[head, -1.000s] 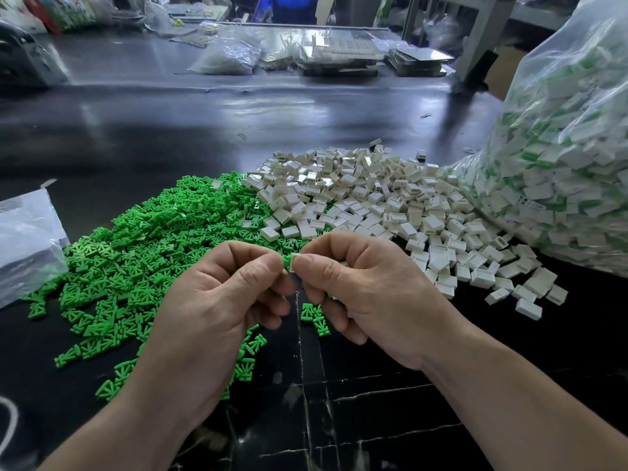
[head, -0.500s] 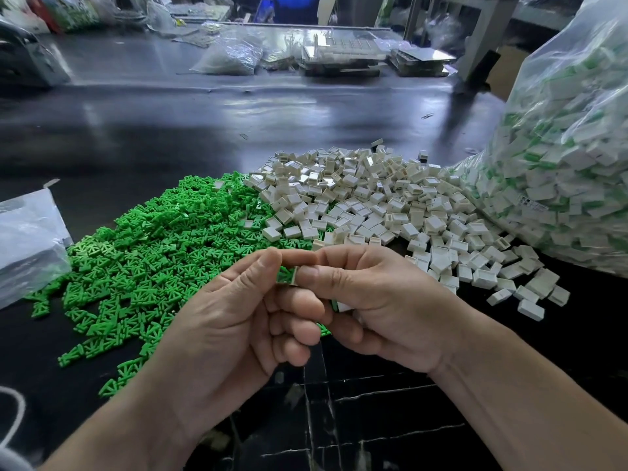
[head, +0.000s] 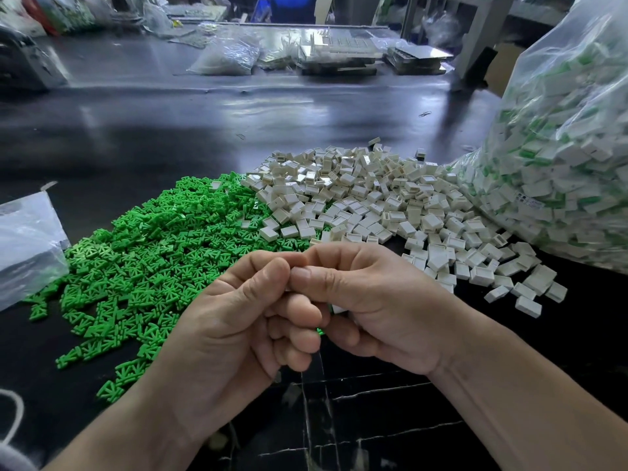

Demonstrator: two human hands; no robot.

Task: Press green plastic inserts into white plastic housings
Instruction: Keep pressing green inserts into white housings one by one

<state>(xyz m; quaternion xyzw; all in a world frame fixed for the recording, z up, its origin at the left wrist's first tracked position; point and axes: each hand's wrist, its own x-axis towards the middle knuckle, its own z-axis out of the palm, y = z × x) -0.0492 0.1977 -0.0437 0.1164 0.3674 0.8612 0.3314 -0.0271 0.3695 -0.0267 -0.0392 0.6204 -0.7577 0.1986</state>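
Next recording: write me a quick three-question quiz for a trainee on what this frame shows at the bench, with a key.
1. True or false: the large clear plastic bag on the right holds only green parts.
2. Multiple choice: the pile of green plastic inserts lies on which side of the pile of white plastic housings? A) the person's left B) the person's right C) on top of it
3. Fill in: the left hand and right hand meet at the tips of their ____.

Key: 1 false, white and green parts show through it; 2 A; 3 thumbs.
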